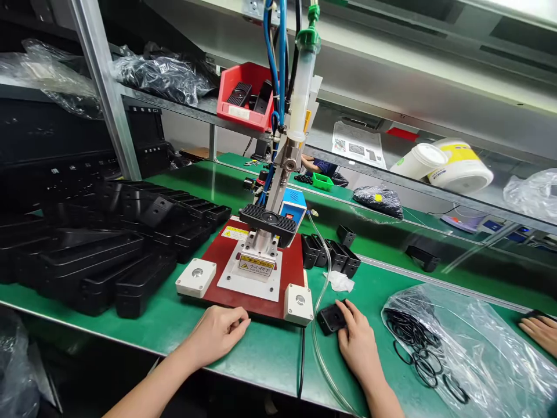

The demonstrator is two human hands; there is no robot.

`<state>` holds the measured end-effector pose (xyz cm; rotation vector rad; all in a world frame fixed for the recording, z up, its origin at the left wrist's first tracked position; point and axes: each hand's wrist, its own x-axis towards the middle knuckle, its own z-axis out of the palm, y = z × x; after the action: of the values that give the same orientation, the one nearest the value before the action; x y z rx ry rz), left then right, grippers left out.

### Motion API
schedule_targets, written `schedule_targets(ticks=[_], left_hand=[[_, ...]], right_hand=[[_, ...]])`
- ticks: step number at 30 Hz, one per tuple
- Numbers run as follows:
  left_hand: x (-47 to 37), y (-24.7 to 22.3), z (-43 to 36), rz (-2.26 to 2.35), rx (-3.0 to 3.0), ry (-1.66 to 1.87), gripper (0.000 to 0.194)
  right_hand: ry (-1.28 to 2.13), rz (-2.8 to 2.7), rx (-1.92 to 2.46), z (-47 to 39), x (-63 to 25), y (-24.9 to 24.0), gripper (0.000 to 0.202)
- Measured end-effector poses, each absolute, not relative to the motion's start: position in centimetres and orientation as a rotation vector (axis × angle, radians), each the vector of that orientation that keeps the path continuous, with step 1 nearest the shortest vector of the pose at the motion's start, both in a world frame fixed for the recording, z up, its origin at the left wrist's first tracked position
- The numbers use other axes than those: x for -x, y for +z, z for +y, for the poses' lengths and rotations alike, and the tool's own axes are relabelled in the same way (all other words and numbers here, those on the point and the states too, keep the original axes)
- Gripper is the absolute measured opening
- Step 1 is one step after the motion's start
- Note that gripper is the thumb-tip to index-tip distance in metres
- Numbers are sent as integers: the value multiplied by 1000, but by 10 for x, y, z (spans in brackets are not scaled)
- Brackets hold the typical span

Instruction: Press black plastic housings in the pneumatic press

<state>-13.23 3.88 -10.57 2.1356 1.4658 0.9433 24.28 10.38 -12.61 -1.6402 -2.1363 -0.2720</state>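
Note:
My left hand (pixel 223 332) rests on the green table just in front of the red base plate (pixel 256 306), its fingers curled together; nothing shows in them. To the right, my right hand (pixel 355 334) has its fingers around a small black block (pixel 331 319) lying on the table. Between the hands stands a dispensing fixture with a white button box (pixel 196 277) on its left and another (pixel 299 303) on its right. On top of the fixture sits a black ribbed part (pixel 268 219), below an upright clear syringe (pixel 301 87) with a green cap.
Long black housings (pixel 145 278) are piled at the left. Several black blocks (pixel 337 255) stand behind my right hand. A clear bag (pixel 474 337) with black rings lies at the right, near another person's hand (pixel 541 332). A thin hose (pixel 317 342) crosses the table edge.

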Motion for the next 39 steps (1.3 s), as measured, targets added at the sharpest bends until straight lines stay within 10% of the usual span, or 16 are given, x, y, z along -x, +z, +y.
schedule_targets(ticks=[39], left_hand=[[133, -99, 36, 1459, -2226, 1005, 26]], right_hand=[[-136, -1857, 1630, 99, -246, -129, 40]])
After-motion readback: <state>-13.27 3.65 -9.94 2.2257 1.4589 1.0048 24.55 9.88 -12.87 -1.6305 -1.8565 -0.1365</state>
